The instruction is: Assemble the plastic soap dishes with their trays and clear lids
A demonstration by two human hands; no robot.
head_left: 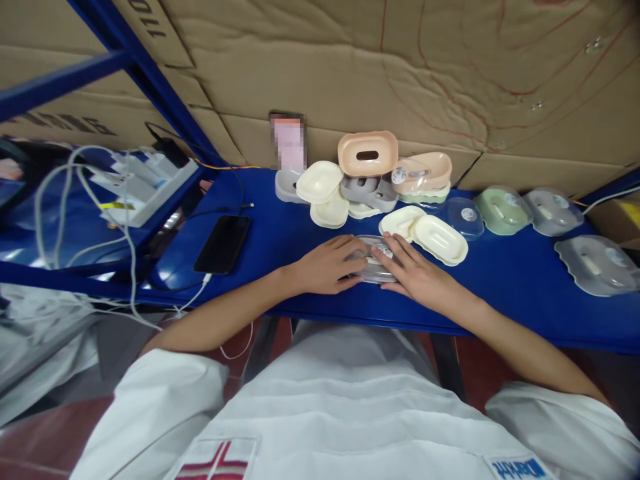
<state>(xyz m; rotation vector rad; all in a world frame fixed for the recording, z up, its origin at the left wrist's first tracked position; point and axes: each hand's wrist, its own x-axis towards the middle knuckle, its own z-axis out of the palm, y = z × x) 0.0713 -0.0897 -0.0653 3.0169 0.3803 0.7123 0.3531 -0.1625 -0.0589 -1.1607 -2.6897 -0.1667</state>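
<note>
A soap box (373, 271) with a clear lid and a round sticker lies at the front edge of the blue table. My left hand (327, 265) grips its left side, fingers over the lid and thumb at the near edge. From the right, my right hand (416, 272) holds the same box, its fingers lying across the lid. Just behind it are cream oval trays (440, 239). Farther back, a peach soap tray (367, 155) with a slot leans on grey trays (369, 193), beside cream dishes (320, 182).
Lidded soap boxes, one green (503, 211) and one grey (597, 265), stand on the right. A clear lid (464, 218) lies nearer. At left are a black phone (223, 245) on a cable and a power strip (160, 190). Cardboard (300, 60) walls the back.
</note>
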